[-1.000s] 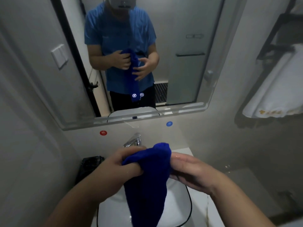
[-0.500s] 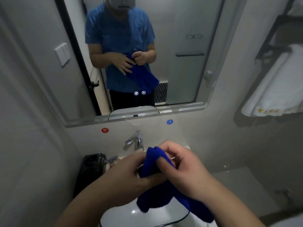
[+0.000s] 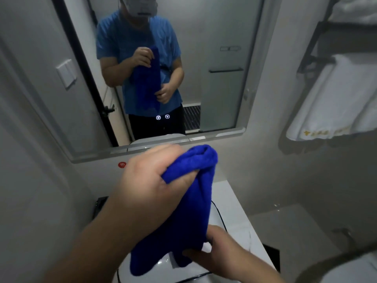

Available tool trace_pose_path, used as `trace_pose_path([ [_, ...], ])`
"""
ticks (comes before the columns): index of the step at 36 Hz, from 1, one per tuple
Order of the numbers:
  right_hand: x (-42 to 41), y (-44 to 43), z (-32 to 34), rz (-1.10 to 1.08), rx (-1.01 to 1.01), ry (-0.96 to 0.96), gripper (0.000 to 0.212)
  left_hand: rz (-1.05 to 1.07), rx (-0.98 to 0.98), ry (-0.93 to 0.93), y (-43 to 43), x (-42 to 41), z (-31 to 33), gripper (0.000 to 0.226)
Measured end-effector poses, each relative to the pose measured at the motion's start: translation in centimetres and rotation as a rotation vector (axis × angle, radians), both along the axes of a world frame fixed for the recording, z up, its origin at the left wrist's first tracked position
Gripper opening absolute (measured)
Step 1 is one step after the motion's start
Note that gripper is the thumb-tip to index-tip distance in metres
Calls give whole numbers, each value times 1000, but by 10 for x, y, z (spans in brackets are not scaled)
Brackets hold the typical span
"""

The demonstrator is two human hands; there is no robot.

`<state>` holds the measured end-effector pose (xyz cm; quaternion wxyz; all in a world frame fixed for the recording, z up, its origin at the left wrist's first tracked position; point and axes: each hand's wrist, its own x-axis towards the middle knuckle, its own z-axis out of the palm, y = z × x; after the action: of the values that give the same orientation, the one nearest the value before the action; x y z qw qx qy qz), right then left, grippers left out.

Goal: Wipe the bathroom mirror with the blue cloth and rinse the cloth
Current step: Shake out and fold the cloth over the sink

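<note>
The person stands at the sink with the blue cloth hanging lengthwise between both hands, in front of the mirror and above the basin. The left hand is up high, fingers closed tight around the bunched top of the cloth, near the mirror's lower edge but not touching the glass. The right hand is low, fingers curled onto the cloth's bottom end (whether it pinches firmly or only steadies the fabric cannot be told).

Judging by this, the step in hand is readying the cloth, stretching or refolding it, rather than wiping: no part of it meets the glass. The tap is hidden behind the hands, and no running water shows.

The next move probably calls for gathering the cloth into a flat pad in one hand and pressing it to the mirror, or else lowering it into the basin to rinse; the frame does not settle which.
</note>
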<state>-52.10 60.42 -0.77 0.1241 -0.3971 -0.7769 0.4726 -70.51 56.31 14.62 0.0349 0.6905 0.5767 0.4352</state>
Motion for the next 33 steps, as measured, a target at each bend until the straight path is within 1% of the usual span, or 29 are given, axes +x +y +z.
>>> trace_pose_path([
  [2, -2, -2, -7, 31, -57, -4, 22, 15, 11, 36, 4, -6, 1, 12],
  [4, 0, -1, -15, 50, -72, -8, 24, 44, 32, 4, 8, -13, -1, 6],
  [6, 6, 2, -22, 33, -147, 38, 27, 116, 36, -92, 8, -19, -1, 11],
  [8, 14, 7, -27, 0, -294, 149, 28, 207, 12, -229, 7, -25, 3, 15],
  [9, 20, 9, -25, -43, -353, 210, 21, 256, -2, -294, 7, -30, 5, 17],
  [10, 26, 12, -23, -92, -423, 304, 18, 312, -11, -347, 7, -38, 5, 19],
  [12, 43, 22, -24, -195, -642, 545, 39, 434, -47, -421, 10, -62, -2, 31],
  [13, 49, 28, -24, -287, -728, 676, 45, 483, -99, -461, 13, -76, -9, 41],
  [14, 53, 34, -24, -399, -773, 742, 40, 518, -188, -508, 15, -87, -17, 51],
  [15, 56, 40, -19, -475, -816, 792, 26, 537, -299, -565, 18, -97, -28, 55],
  [16, 57, 45, -13, -542, -834, 810, 15, 548, -416, -620, 20, -103, -41, 54],
  [17, 56, 51, -6, -600, -859, 818, 13, 554, -523, -658, 21, -104, -55, 48],
  [19, 55, 61, 6, -680, -819, 727, 17, 572, -686, -686, 23, -100, -84, 39],
  [20, 53, 64, 11, -689, -755, 633, 18, 588, -737, -700, 23, -95, -96, 38],
  [23, 50, 66, 23, -583, -397, 344, 26, 588, -803, -742, 19, -77, -120, 39],
  [24, 48, 64, 25, -558, -294, 276, 26, 569, -819, -744, 17, -70, -123, 40],
  [25, 45, 63, 28, -553, -241, 250, 25, 548, -824, -759, 16, -65, -126, 42],
  [28, 34, 61, 33, -574, -199, 279, 25, 524, -797, -849, 15, -60, -130, 44],
  [30, 32, 66, 31, -642, -170, 256, 26, 550, -754, -895, 17, -66, -125, 38],
  [31, 34, 68, 28, -683, -174, 236, 27, 570, -732, -899, 19, -71, -124, 37],
  [33, 36, 75, 23, -751, -256, 223, 31, 578, -703, -874, 21, -80, -119, 38],
])
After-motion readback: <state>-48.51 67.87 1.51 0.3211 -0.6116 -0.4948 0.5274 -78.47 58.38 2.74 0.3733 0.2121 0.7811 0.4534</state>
